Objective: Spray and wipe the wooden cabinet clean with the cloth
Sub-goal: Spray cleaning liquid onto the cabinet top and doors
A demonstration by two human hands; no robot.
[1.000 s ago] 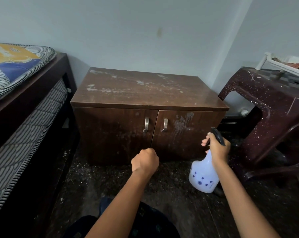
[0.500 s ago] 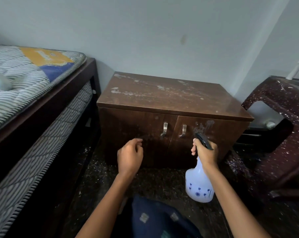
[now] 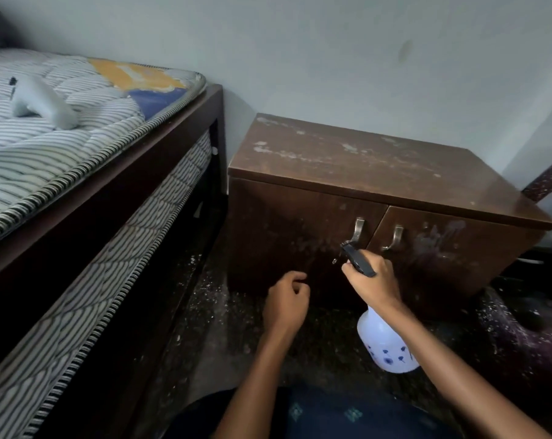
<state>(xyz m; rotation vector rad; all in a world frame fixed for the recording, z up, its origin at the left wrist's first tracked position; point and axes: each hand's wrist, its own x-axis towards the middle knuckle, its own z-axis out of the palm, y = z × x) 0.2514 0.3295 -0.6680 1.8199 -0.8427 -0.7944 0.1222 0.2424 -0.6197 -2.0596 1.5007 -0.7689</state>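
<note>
Standing against pale wall (image 3: 331, 58), dusty wooden cabinet (image 3: 379, 166), bed (image 3: 116, 185) beside

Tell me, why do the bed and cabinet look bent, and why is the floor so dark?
Head view: the wide-angle lens bows the bed frame and tilts the cabinet. Soft light falls on the wall and cabinet top; the floor lies in shadow. The spray bottle looks slightly blurred.

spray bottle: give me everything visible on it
The spray bottle has a translucent white, plastic-looking body printed with small blue flowers, and a black trigger head. It hangs in the air, tilted, with the nozzle towards the cabinet's left door, near the handles. The right hand is wrapped around its neck, hiding it. Nothing else touches it. The fill level cannot be told.
</note>
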